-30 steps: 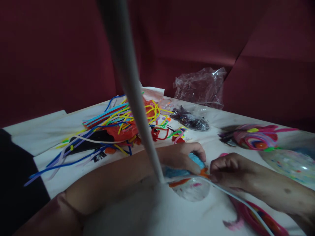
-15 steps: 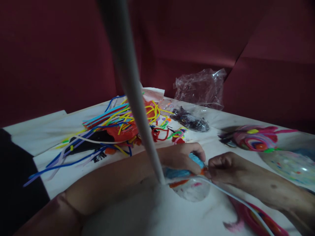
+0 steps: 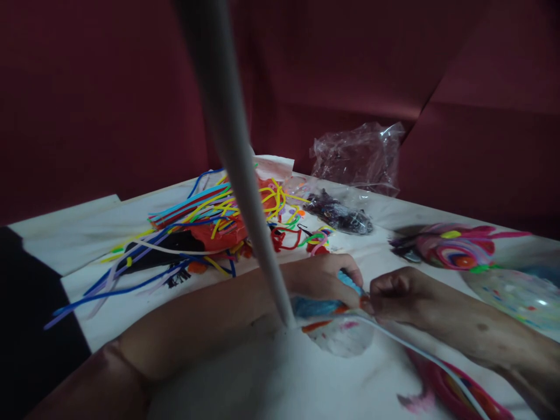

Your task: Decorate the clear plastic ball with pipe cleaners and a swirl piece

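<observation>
My left hand rests on the white table, its fingers closed round a light blue fuzzy piece. My right hand is closed just to its right, pinching an orange bit at the blue piece's end, fingertips nearly touching the left hand. A white strand runs from there toward the lower right. Beneath the hands lies a clear balloon with coloured marks.
A tangle of coloured pipe cleaners lies behind the left arm. A dark packet and a crumpled clear bag sit further back. A finished coloured coil and another clear balloon are at right. A blurred white pole crosses the view.
My right hand has slid a little to the left, closing the gap to my left hand. The left hand has barely moved.
</observation>
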The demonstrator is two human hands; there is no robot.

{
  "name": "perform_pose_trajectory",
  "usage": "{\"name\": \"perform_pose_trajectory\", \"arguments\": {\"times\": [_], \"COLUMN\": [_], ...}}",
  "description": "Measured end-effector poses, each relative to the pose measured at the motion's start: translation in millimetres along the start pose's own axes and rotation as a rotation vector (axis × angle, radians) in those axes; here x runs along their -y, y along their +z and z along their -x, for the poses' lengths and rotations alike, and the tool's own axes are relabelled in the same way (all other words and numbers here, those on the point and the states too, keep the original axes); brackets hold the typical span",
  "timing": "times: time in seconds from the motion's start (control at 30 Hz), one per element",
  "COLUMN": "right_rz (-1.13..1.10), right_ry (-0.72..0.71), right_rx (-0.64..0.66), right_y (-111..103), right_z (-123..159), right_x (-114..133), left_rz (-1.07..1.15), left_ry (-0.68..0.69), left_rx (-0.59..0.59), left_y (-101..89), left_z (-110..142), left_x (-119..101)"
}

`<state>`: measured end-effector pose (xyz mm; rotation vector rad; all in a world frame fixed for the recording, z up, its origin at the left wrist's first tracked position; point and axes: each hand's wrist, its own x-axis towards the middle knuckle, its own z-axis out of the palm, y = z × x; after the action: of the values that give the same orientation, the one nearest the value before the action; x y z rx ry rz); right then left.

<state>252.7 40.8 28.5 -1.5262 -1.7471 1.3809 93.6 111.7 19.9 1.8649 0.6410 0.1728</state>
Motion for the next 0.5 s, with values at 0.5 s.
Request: {"name": "perform_pose_trajectory", "arguments": {"times": [0.5], "right_rz": [-0.060], "right_ry": [0.029], "right_rx": [-0.007], "right_y": [5.7], "right_z": [6.3], "right_x": [-7.3], "left_rz": [0.032], "left_ry": [-0.079], "left_rx": [-0.028], "left_y": [-4.1], "left_z": [0.8], "left_x": [-1.8]}}
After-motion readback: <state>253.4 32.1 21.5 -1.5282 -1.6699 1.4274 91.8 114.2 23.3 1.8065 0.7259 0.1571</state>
